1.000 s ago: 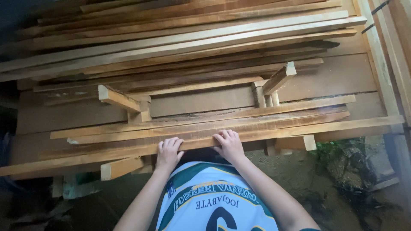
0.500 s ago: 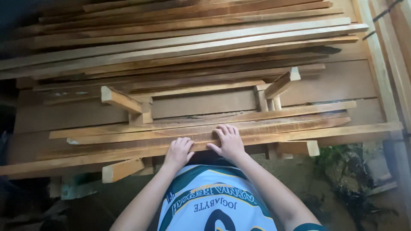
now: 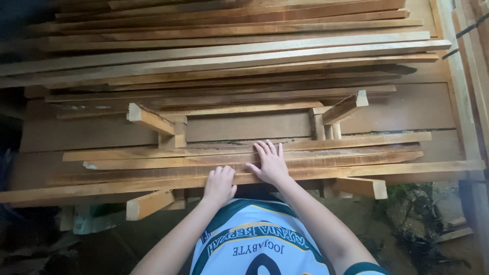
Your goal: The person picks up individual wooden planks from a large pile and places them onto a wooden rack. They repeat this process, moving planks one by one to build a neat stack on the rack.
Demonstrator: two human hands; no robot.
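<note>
Head view: both hands lie on long pale-brown wooden planks (image 3: pixel 244 160) stacked on a rack, none lifted. The left hand (image 3: pixel 220 184) curls its fingers over the front plank's edge; the right hand (image 3: pixel 271 164) presses flat, fingers slightly apart, gripping nothing.

Stacked long planks (image 3: pixel 229 51), short cross blocks (image 3: pixel 150 119), green plants (image 3: pixel 417 203)
</note>
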